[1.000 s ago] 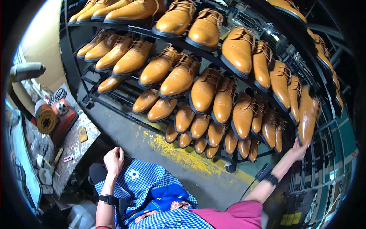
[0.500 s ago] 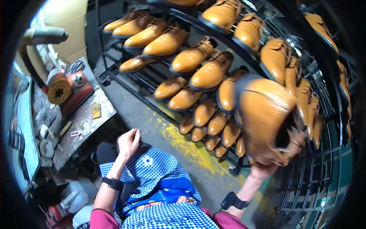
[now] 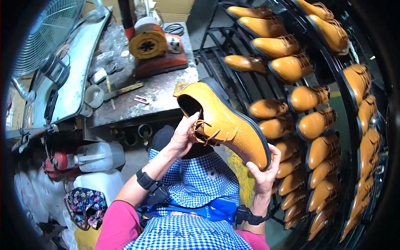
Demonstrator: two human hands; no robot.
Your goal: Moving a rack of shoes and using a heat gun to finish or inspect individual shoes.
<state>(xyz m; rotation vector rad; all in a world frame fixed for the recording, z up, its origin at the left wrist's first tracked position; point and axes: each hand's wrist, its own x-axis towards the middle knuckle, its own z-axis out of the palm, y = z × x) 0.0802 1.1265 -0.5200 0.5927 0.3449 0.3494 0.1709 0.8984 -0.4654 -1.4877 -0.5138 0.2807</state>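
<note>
Both my hands hold a tan lace-up shoe [image 3: 227,121] with a dark sole, above my lap and tilted on its side. My left hand [image 3: 183,132] is closed at its ankle opening, the thumb near the laces. Around the toe end my right hand [image 3: 265,170] grips with thumb and fingers. The toe points down to the right, and the dark opening faces left. A blue checked apron [image 3: 200,179] covers my lap below the shoe.
To the right stands a black rack [image 3: 333,79] with rows of similar tan shoes [image 3: 314,98]. A worn workbench [image 3: 154,93] at the left bears a red machine with a yellow wheel [image 3: 147,44]. A fan [image 3: 50,33] and a plastic jug [image 3: 102,157] are at far left.
The view has turned left toward the bench. The shoe has come from beside the rack in my right hand to above my lap, and my left hand has taken hold of it.
</note>
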